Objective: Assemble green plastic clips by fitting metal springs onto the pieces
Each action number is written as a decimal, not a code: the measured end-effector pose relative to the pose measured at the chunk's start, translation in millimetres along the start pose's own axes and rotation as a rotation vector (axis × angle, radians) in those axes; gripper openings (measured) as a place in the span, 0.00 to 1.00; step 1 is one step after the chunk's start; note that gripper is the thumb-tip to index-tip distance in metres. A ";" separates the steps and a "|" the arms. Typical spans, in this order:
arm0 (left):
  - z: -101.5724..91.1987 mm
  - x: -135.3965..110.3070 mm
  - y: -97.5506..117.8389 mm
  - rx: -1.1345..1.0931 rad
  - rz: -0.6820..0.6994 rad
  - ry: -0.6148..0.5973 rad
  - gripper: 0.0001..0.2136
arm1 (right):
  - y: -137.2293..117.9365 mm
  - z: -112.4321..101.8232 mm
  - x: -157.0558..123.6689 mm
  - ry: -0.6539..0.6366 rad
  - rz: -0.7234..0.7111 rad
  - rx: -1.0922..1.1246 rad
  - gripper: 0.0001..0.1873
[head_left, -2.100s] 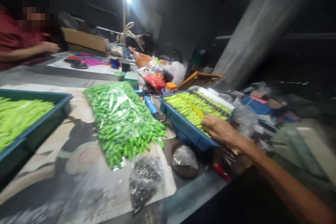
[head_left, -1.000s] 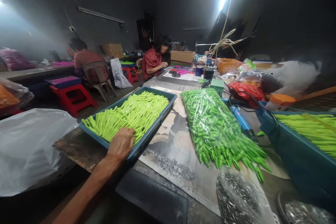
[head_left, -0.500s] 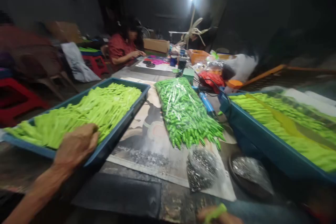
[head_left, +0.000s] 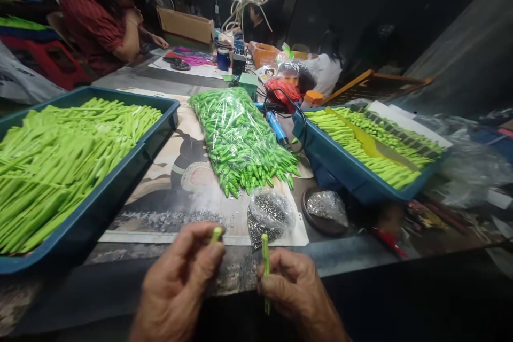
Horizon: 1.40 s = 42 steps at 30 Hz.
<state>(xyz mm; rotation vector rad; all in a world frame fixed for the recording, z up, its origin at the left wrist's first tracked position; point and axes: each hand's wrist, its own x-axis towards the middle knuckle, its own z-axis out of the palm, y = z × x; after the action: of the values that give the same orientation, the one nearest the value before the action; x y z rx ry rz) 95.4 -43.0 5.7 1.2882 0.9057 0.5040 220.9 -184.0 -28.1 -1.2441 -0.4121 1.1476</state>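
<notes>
In front of me at the table's near edge, my left hand [head_left: 176,278] pinches a light green plastic piece [head_left: 217,234]; only its end shows past the thumb. My right hand [head_left: 298,288] grips a slim light green plastic strip [head_left: 265,250] nearly upright between thumb and fingers, its lower end forked. The two pieces are apart. Just beyond my hands lies a clear bag of small metal screws or pins [head_left: 268,216]. Behind it, a clear bag of green pointed plastic parts [head_left: 240,139] spills some from its near end.
A blue tray [head_left: 160,136] full of light green strips stands left; another blue tray [head_left: 340,173] with strips and a yellow divider stands right. A dark bowl [head_left: 320,227] holds bagged metal bits. A blue electric screwdriver [head_left: 276,128] lies behind. A co-worker [head_left: 100,26] sits far left.
My left hand has left the left tray and come to the middle with a green piece. My right hand has risen into fuller view with its strip. The view has turned right.
</notes>
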 end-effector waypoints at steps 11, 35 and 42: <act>69.6 -15.7 -25.8 -0.354 -0.306 -0.329 0.12 | 2.9 -0.1 -25.0 0.256 -0.118 -0.156 0.27; 80.8 -11.4 -55.8 -0.304 -0.320 -0.339 0.12 | 23.8 -20.3 -25.2 0.119 -0.049 -0.187 0.36; 80.7 -11.3 -56.0 -0.302 -0.309 -0.358 0.10 | 30.3 -21.2 -23.2 0.126 -0.052 -0.178 0.38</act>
<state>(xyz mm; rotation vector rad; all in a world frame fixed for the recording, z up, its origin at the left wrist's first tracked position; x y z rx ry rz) 144.8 -113.3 -43.1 0.9042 0.6793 0.1505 213.9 -217.8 -54.8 -1.4443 -0.4560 0.9988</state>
